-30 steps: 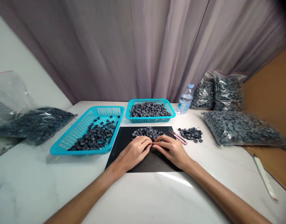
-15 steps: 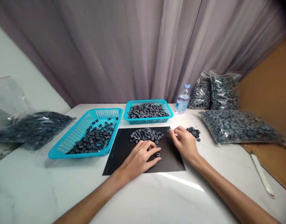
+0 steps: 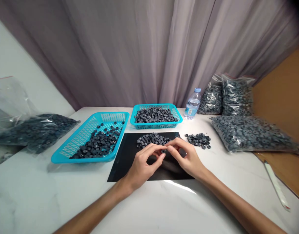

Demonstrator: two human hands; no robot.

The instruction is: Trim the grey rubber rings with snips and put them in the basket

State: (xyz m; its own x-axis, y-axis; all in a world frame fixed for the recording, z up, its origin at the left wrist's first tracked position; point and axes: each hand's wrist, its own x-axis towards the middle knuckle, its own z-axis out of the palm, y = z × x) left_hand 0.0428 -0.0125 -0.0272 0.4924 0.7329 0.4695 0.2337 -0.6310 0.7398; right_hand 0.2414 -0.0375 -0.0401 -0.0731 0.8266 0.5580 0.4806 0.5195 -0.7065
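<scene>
Closest to you is bare white marbled tabletop (image 3: 149,208), with your forearms coming in over it from both sides. Off to your right there's a long, thin pale tool (image 3: 276,185) lying at a slant near the table's edge. Your left hand (image 3: 145,162) is curled over the black mat (image 3: 125,164), thumb and fingertip pinching one small dark ring (image 3: 163,151). Your right hand (image 3: 187,157) comes in from the other side with its fingers bent and tips right up by that ring, but I honestly can't tell if they're gripping anything. Just past your fingers sits a heap of rings (image 3: 150,139) on the mat, plus a smaller pile (image 3: 200,140) on the tabletop to the right.

Left of the mat you've got a turquoise basket (image 3: 83,160) part-filled with the same bits, and a clear bag (image 3: 51,126) of them further left. A fat bag (image 3: 251,135) lies over on the right. Beyond the mat: a second basket (image 3: 156,124), loaded up, then a water bottle (image 3: 193,104), two upright bags (image 3: 237,96) and the grey-purple curtain (image 3: 129,52).
</scene>
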